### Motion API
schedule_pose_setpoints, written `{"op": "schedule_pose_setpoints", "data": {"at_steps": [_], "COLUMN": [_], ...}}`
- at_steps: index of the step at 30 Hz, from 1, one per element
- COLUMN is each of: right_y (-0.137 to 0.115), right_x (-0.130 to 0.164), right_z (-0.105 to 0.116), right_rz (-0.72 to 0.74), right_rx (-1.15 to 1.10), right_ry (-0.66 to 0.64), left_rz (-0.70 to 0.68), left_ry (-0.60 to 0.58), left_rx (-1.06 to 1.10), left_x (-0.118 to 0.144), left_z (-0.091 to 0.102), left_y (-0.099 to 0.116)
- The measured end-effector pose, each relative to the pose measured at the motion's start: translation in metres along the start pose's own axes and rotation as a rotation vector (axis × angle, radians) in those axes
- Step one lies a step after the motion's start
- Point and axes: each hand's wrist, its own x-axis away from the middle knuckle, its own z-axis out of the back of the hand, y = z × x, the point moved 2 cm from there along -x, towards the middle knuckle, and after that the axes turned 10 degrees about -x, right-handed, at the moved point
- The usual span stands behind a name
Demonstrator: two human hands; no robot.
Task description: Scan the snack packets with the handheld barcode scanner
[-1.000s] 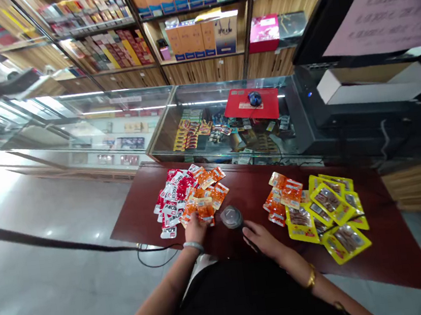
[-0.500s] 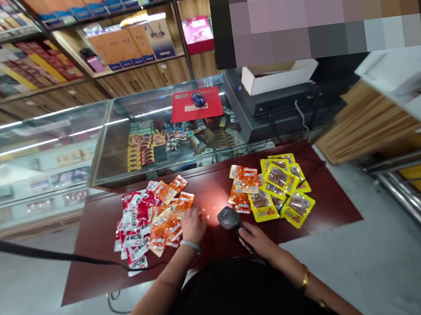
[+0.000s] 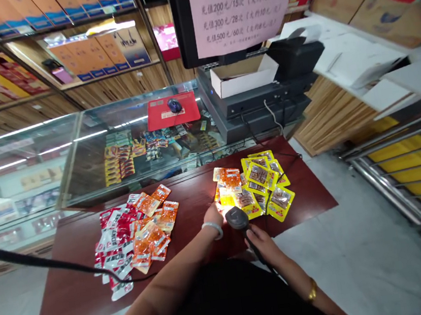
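My right hand (image 3: pixel 261 243) is closed round the handle of a black barcode scanner (image 3: pixel 237 218), whose head points away from me. Its light falls brightly on a small snack packet (image 3: pixel 226 197) at the near edge of the right-hand pile. My left hand (image 3: pixel 213 214) reaches to that packet and appears to pinch its near edge, though glare hides the fingertips. Orange packets (image 3: pixel 232 179) and yellow-edged snack packets (image 3: pixel 280 201) lie together beyond the scanner. To the left, more orange packets (image 3: pixel 151 236) overlap red-and-white packets (image 3: pixel 114 251) on the dark red tabletop (image 3: pixel 191 221).
A glass display counter (image 3: pixel 77 168) borders the table's far side, with a red mouse pad (image 3: pixel 192 114) and mouse (image 3: pixel 174 105) on it. Beyond stand a cash drawer (image 3: pixel 257 101) and a white box (image 3: pixel 247 82). A black cable (image 3: pixel 54 259) crosses at left; a metal rack (image 3: pixel 404 205) stands right.
My left hand has moved right, from beside the left orange packets to the right-hand pile. The scanner's light now falls on a packet instead of bare tabletop. The view has turned right.
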Motion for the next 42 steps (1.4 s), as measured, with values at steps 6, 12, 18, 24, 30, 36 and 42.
{"op": "schedule_pose_setpoints", "data": {"at_steps": [6, 12, 18, 24, 30, 36, 42], "right_y": [-0.011, -0.011, -0.005, 0.006, 0.014, 0.015, 0.003], "right_x": [-0.011, -0.039, -0.051, -0.055, -0.056, -0.054, -0.042], "right_z": [-0.021, -0.062, -0.1, -0.119, -0.112, -0.086, -0.053], "right_rz": [-0.025, -0.031, -0.024, -0.087, -0.062, -0.019, -0.013], "right_rx": [0.011, 0.123, 0.262, 0.328, 0.315, 0.273, 0.125], "right_ry": [-0.12, -0.342, -0.541, -0.566, -0.587, -0.466, -0.296], "left_rz": [0.04, 0.12, 0.214, 0.38, 0.592, 0.482, -0.023], "left_ry": [0.057, 0.133, 0.229, 0.469, 0.567, 0.71, 0.441], "left_rx": [0.137, 0.19, 0.28, 0.32, -0.032, -0.325, -0.312], "left_x": [0.017, 0.053, 0.08, 0.099, 0.109, 0.092, 0.023], "left_z": [0.009, 0.03, 0.041, 0.082, 0.121, 0.116, 0.087], "left_y": [-0.055, -0.104, -0.148, -0.199, -0.219, -0.178, -0.086]}}
